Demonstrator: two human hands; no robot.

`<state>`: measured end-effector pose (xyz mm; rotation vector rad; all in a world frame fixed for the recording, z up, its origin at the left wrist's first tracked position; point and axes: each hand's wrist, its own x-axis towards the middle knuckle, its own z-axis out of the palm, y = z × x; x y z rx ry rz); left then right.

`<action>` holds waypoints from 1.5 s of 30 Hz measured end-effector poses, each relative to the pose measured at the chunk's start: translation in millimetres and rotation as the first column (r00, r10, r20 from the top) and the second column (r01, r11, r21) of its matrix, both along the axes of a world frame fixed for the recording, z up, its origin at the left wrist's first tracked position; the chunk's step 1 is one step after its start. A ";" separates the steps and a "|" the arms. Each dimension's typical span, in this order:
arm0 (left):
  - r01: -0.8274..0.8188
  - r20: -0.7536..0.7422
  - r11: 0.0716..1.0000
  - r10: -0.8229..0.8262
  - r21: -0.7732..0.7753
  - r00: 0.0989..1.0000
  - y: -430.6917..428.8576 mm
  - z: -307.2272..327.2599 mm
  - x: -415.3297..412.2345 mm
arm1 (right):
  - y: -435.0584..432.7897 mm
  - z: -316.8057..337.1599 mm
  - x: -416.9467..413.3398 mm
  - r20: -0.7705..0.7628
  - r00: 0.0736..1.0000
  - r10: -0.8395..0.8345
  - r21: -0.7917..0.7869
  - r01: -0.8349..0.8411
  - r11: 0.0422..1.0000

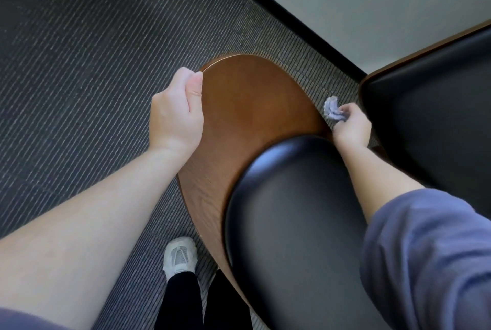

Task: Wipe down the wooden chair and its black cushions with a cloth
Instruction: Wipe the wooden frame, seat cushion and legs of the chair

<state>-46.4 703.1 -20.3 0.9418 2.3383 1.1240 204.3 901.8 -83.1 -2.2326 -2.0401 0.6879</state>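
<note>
Head: cloth [332, 111] in right hand [352, 127]

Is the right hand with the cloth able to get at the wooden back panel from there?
Likely yes: the right hand, gripping the cloth, sits just beside the wooden panel at its right edge, with nothing between them.

No readable text, labels or numbers anywhere in view.
</note>
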 end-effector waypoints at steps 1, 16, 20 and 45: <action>-0.003 0.004 1.000 0.003 -0.005 1.000 -0.2 0.2 0.0 | -7.7 -2.2 7.6 -0.019 0.999 0.044 -0.031 -0.045 0.999; -0.015 0.009 1.000 0.015 -0.015 1.000 0.8 1.7 0.0 | -42.4 -6.7 -9.9 -0.046 0.973 0.226 -0.085 -0.229 0.970; -0.017 0.014 1.000 0.017 -0.020 1.000 1.2 1.5 -0.3 | -58.0 -6.6 -25.3 -0.163 0.953 0.255 -0.020 -0.262 0.965; 0.018 0.040 0.999 -0.019 0.029 0.999 -0.5 0.8 -2.0 | -117.5 59.7 -141.4 -0.676 0.710 0.197 0.152 -0.127 0.980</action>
